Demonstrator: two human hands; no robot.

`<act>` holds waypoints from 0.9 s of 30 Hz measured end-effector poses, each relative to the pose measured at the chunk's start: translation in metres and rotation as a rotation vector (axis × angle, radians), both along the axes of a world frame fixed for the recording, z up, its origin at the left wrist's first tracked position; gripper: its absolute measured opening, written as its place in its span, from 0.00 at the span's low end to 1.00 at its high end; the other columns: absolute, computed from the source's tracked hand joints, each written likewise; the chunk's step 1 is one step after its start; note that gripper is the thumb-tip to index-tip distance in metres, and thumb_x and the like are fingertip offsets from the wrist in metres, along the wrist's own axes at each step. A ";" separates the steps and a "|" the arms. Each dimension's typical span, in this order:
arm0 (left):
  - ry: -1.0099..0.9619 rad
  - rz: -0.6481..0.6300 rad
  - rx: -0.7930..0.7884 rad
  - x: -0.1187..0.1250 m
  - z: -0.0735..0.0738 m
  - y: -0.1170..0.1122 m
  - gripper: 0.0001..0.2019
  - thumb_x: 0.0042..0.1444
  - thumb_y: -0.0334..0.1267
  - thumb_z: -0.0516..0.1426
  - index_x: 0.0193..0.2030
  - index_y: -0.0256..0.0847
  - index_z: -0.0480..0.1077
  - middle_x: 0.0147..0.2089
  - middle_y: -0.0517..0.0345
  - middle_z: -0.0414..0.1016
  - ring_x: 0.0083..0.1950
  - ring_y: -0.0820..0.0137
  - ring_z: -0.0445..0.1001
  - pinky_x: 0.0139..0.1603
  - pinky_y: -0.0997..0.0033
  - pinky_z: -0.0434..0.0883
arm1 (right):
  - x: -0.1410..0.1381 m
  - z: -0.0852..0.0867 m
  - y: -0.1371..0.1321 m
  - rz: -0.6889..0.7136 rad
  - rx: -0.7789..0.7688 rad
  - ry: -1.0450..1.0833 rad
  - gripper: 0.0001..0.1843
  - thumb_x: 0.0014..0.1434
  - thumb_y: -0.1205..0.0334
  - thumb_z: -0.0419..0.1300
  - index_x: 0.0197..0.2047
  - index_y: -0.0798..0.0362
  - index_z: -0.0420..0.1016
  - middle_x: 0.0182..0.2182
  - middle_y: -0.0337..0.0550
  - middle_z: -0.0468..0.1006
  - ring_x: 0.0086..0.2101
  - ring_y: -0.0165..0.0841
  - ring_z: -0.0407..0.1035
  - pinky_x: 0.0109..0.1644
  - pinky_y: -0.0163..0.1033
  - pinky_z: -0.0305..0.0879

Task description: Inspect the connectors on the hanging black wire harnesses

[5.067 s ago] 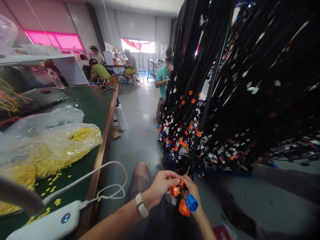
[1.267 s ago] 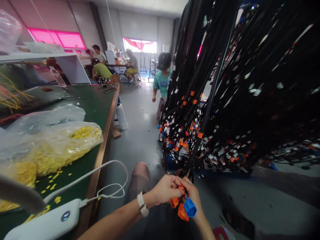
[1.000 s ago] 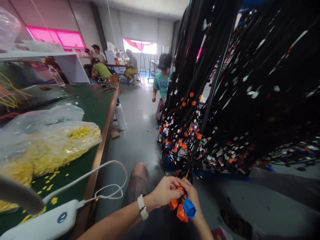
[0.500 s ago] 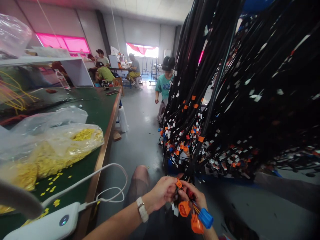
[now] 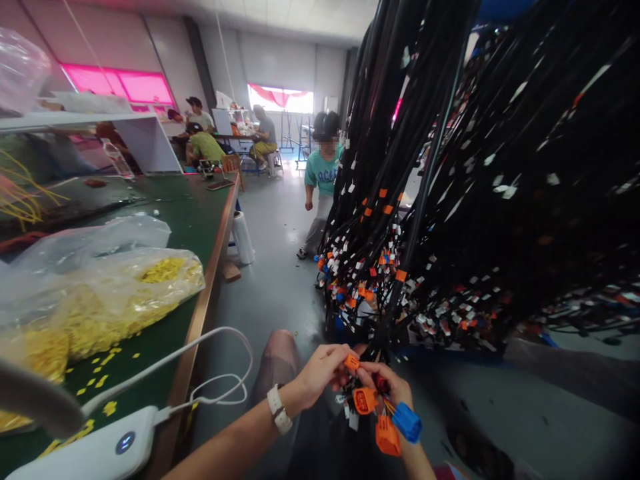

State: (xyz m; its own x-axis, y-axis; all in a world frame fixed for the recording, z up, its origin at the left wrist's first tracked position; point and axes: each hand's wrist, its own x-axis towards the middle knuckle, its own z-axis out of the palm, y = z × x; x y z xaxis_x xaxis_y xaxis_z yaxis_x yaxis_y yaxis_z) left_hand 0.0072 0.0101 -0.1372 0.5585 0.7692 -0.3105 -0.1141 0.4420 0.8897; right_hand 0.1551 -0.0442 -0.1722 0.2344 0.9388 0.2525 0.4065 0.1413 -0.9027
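Note:
My left hand, with a white watch on its wrist, pinches a small orange connector from the left. From the other side my right hand has its fingertips at the same connector, and its curled fingers also hold a bunch of wires. Off these wires hang a larger orange connector, another orange connector and a blue connector. A dark red piece shows between the right fingers. White tags dangle below the hands.
Black wire harnesses with tagged ends hang at the right. On the green table at the left lie bags of yellow pieces and a white power bank with a cable. A person in a teal shirt is in the aisle; others sit farther back.
The view has shifted slightly. Both hands still hold the small orange connector, which has turned a little. The person in the teal shirt has stepped farther out to the left of the harnesses.

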 end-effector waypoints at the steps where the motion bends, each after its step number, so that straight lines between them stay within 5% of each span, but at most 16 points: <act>1: 0.007 -0.012 0.018 0.000 -0.001 -0.001 0.20 0.51 0.52 0.53 0.35 0.33 0.69 0.22 0.60 0.65 0.19 0.79 0.59 0.16 0.80 0.51 | -0.001 0.000 0.000 0.015 0.002 0.003 0.11 0.53 0.55 0.59 0.31 0.53 0.78 0.22 0.42 0.76 0.20 0.31 0.68 0.23 0.33 0.65; 13: 0.001 0.050 -0.166 0.004 -0.004 -0.004 0.21 0.46 0.57 0.55 0.29 0.37 0.62 0.17 0.69 0.50 0.19 0.80 0.49 0.19 0.79 0.46 | -0.003 -0.002 -0.007 0.045 0.162 -0.219 0.07 0.56 0.61 0.57 0.37 0.48 0.76 0.31 0.41 0.77 0.30 0.32 0.72 0.32 0.33 0.67; 27: 0.065 0.263 -0.018 0.017 -0.012 -0.011 0.19 0.48 0.53 0.54 0.25 0.37 0.61 0.17 0.68 0.51 0.19 0.80 0.48 0.19 0.77 0.46 | -0.014 -0.009 -0.014 0.063 0.121 -0.419 0.11 0.57 0.68 0.52 0.41 0.51 0.72 0.36 0.43 0.76 0.35 0.33 0.72 0.37 0.34 0.67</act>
State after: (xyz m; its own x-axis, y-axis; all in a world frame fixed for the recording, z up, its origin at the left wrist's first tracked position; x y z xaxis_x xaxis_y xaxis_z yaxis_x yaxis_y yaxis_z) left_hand 0.0239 -0.0012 -0.1493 0.3184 0.8795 -0.3538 -0.1700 0.4201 0.8914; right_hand 0.1411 -0.0578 -0.1814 0.0318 0.9058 0.4225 0.7213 0.2718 -0.6370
